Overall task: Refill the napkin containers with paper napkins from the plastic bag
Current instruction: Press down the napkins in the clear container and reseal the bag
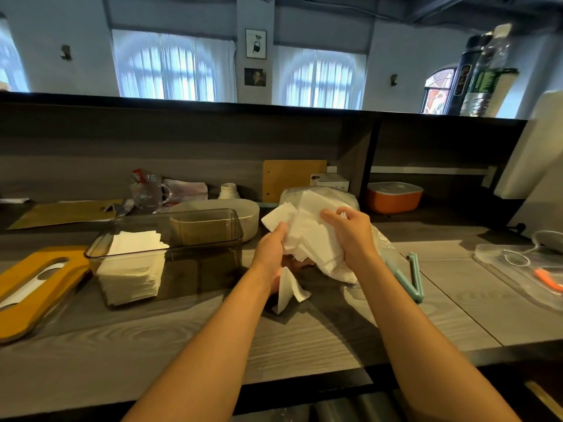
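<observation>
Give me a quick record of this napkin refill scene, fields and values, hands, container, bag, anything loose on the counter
left hand: grips the napkin bundle from the left
right hand: grips the same bundle from the right
plastic bag: behind and under the bundle
clear container: left of the hands, lid off, one napkin stack at its left end, rest unfilled
yellow lid: flat on the counter, far left
loose napkin: on the counter below the left hand
teal bag clip: right of the bag

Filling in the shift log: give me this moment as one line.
step: gathering napkins | left hand: grips napkin bundle | right hand: grips bundle | clear container: partly filled | loose napkin: on counter
</observation>
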`<action>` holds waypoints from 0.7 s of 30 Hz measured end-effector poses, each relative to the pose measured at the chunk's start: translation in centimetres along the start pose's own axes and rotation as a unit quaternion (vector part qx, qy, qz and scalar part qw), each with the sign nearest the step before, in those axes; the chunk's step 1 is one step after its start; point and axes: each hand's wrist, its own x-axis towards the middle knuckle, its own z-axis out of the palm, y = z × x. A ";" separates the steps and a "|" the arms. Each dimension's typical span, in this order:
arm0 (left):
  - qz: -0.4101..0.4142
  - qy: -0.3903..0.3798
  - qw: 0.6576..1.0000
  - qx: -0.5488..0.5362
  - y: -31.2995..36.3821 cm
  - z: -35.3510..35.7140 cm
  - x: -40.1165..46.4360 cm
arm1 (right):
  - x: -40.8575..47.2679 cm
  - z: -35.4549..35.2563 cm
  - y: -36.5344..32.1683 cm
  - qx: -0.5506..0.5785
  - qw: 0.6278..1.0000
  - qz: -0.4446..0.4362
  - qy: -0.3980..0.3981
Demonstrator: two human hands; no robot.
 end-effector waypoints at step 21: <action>0.026 -0.087 0.985 -0.150 0.6 -0.7 -0.4 | -0.5 0.3 0.0 -0.105 0.985 -0.133 -0.034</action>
